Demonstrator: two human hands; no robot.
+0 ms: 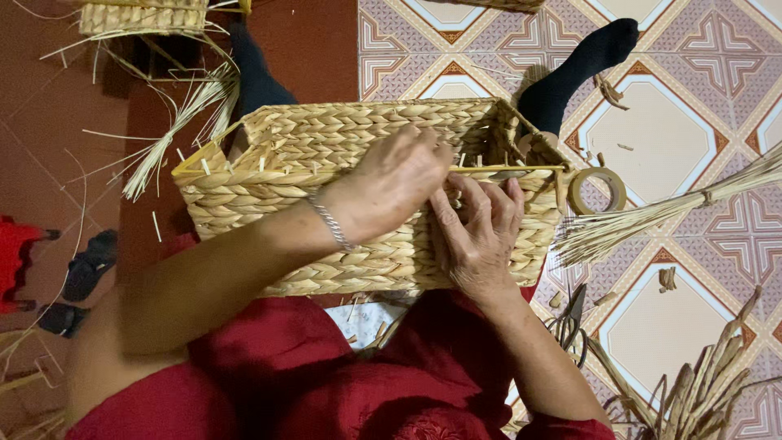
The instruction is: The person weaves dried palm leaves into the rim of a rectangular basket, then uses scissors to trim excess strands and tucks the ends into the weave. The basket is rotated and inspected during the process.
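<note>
Both hands (440, 204) on a woven straw basket (326, 155), tape roll (597, 190) beside it.

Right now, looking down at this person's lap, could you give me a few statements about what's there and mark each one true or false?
1. Both hands rest on a woven basket. True: the left hand and right hand meet at its near rim.
2. The basket is round. False: it is rectangular, with straight sides and corners.
3. A roll of tape lies on the tiled floor just right of the basket. True.
4. The left wrist is bare. False: it wears a silver bracelet.
5. The person wears black socks. True.
6. The bundle of straw at the right lies inside the basket. False: it lies on the floor beside it.
</note>
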